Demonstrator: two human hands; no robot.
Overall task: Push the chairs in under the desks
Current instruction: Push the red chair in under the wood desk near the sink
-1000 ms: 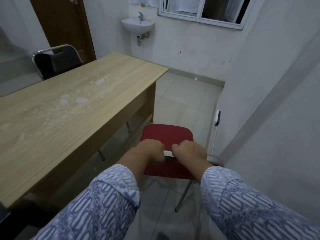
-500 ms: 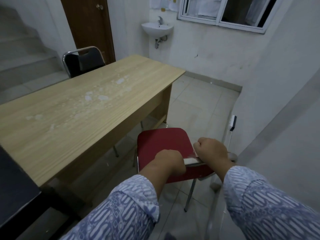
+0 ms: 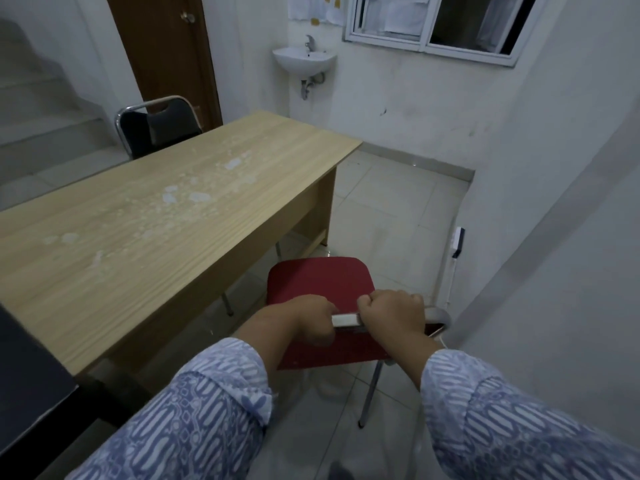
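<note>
Left hand (image 3: 304, 322) and right hand (image 3: 393, 315), fingers curled round the chrome back rail (image 3: 344, 319) of the red chair (image 3: 318, 282), closer together than before; seat still beside the wooden desk (image 3: 138, 237).

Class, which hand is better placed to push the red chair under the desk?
Probably the right hand: it grips the red chair by its back rail on the side away from the desk, which stands left.

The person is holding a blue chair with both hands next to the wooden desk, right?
Not quite. The chair is red, not blue. The head view shows the left hand and the right hand both gripping its top rail, next to the wooden desk.
</note>
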